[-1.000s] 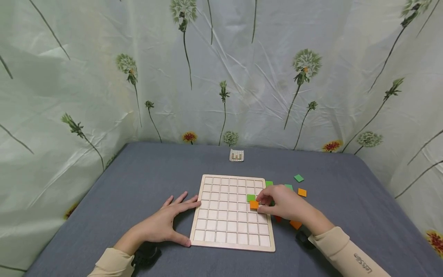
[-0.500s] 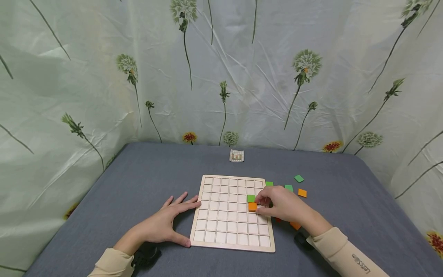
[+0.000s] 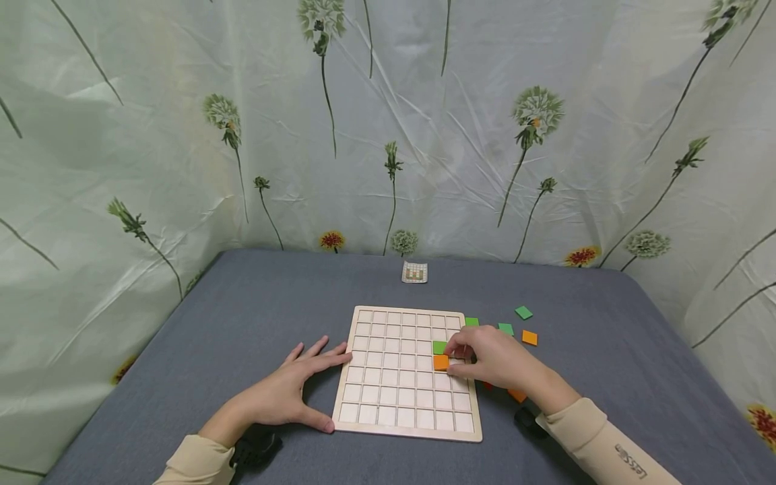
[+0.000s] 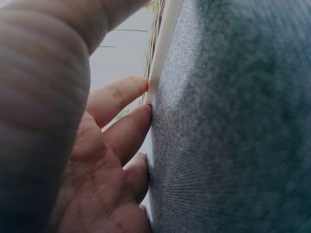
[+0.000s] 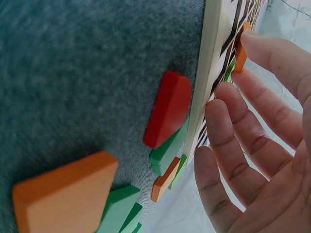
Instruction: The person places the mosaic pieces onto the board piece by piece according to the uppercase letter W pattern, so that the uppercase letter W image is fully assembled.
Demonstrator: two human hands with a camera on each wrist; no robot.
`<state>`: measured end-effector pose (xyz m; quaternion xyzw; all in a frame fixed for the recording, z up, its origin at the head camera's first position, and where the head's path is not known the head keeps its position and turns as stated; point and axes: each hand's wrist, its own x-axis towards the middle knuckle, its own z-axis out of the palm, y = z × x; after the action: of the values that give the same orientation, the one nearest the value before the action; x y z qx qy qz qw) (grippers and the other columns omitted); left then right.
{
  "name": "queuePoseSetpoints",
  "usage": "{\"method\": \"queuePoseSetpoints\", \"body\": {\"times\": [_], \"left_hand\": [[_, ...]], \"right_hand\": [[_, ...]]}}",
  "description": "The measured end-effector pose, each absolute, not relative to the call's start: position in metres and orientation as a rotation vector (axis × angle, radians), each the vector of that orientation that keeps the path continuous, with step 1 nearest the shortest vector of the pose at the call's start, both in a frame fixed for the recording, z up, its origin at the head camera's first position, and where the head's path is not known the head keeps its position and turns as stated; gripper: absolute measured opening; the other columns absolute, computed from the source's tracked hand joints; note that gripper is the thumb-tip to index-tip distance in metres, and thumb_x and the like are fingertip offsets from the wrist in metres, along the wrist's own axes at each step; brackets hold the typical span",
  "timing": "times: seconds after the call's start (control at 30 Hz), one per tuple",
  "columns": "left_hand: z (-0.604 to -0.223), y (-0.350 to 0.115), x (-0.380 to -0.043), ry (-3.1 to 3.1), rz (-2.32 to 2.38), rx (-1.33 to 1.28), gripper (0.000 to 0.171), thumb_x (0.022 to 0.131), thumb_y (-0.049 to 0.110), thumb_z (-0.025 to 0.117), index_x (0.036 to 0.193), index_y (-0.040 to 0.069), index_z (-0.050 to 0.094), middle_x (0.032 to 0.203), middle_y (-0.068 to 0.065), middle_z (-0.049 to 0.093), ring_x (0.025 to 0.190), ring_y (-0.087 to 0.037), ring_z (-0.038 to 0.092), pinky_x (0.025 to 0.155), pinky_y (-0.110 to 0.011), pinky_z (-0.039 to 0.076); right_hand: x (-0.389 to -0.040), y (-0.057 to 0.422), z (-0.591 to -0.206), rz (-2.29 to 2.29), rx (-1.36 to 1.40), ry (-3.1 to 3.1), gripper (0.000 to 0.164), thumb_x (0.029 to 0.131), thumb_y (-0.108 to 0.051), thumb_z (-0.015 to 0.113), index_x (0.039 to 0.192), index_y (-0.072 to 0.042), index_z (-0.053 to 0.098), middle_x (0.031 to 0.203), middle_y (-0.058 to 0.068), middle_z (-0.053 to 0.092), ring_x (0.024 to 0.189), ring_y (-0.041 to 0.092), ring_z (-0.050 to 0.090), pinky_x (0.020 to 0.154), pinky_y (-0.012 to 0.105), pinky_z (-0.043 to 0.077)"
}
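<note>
The marks on the little card (image 3: 415, 273) are too small for me to read. My right hand (image 3: 494, 353) hides parts of the wooden board (image 3: 406, 432) and a red tile (image 3: 488, 385). In the right wrist view, my thumb (image 5: 274, 51) covers some of the pinched orange tile (image 5: 240, 57); a loose orange tile (image 5: 63, 194) gets cut off below.

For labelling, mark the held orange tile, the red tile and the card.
Held orange tile (image 3: 440, 362), head view, top face.
Red tile (image 5: 171, 109), right wrist view, visible middle.
Card (image 3: 415, 272), head view, printed middle.

L hand (image 3: 286, 392) splayed palm-down, R hand (image 3: 496, 356) pinching.
</note>
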<state>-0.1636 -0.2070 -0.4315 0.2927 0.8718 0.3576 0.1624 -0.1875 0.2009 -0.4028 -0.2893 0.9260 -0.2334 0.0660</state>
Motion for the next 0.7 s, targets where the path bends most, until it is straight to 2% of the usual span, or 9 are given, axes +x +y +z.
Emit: {"method": "queuePoseSetpoints", "body": {"times": [0.37, 0.7], "left_hand": [[-0.4308, -0.2071, -0.1628, 2.493, 1.022, 0.839, 0.106, 0.073, 0.049, 0.098, 0.164, 0.03, 0.047, 0.177, -0.005, 0.033, 0.167, -0.048, 0.008, 0.125, -0.079, -0.006], [-0.43, -0.2064, -0.1624, 2.491, 1.026, 0.826, 0.106, 0.072, 0.049, 0.098, 0.163, 0.03, 0.048, 0.177, -0.004, 0.034, 0.167, -0.048, 0.008, 0.126, -0.078, -0.007]], "right_hand": [[-0.186, 0.2001, -0.4008, -0.718, -0.863, 2.79, 0.022, 0.093, -0.03, 0.086, 0.11, -0.019, 0.079, 0.09, -0.013, 0.067, 0.079, 0.004, 0.058, 0.071, 0.024, 0.051], [-0.1863, 0.1995, -0.4019, -0.7, -0.865, 2.806, 0.019, 0.093, -0.027, 0.086, 0.109, -0.02, 0.079, 0.09, -0.014, 0.066, 0.079, 0.002, 0.057, 0.071, 0.023, 0.051]]}}
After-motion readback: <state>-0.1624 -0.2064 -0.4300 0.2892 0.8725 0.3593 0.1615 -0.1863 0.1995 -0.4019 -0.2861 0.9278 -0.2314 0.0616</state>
